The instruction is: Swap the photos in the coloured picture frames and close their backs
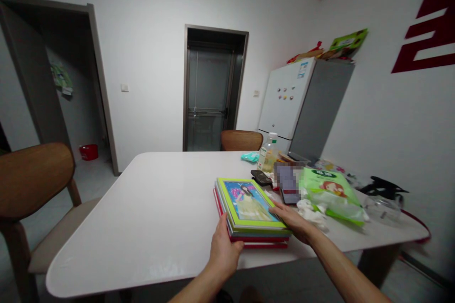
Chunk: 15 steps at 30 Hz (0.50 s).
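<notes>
A stack of several books [250,206] lies near the front edge of the white table [159,208]. The top one has a yellow-green border and a picture of a figure in a yellow dress; red covers show lower down. My left hand [224,248] grips the stack's front left corner, thumb along the front side. On the right side, my right hand [293,220] holds the stack's edge, fingertips on the top cover. The undersides of both hands are hidden.
Right of the stack are a green package [332,194], crumpled tissues [312,213], a blurred-out device, a black object [261,177] and a bottle [268,154]. Wooden chairs stand at the left [35,184] and the far side [241,140]. A fridge [287,99] stands behind.
</notes>
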Tool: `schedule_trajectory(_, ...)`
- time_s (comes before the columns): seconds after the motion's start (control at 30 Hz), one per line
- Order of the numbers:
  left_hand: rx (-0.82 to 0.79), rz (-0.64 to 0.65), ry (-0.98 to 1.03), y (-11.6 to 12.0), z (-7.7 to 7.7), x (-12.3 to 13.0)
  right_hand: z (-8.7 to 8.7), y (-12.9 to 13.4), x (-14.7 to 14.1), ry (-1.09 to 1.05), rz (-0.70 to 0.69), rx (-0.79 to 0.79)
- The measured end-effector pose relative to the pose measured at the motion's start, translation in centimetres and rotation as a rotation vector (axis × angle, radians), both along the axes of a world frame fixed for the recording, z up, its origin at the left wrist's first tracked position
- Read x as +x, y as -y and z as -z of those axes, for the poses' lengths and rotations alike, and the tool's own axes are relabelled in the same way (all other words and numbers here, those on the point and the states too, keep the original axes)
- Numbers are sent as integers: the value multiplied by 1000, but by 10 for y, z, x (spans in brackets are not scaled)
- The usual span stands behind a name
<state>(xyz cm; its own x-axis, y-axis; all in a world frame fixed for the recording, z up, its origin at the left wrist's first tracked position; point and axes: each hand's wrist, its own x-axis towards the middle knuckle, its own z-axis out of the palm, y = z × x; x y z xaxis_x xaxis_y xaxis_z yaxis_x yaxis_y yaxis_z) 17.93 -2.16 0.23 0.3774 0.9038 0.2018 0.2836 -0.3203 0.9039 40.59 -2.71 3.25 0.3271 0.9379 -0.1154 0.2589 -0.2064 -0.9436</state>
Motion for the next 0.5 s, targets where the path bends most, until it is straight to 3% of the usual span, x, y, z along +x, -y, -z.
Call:
schedule_trajectory(0.2,174,5,-34,-25,6,-32,3,-14,-40,44,-50,55)
schedule_trajectory(0.5,131,-188,-195,-95,-1,-136,10,-105,-135,119,-191,95)
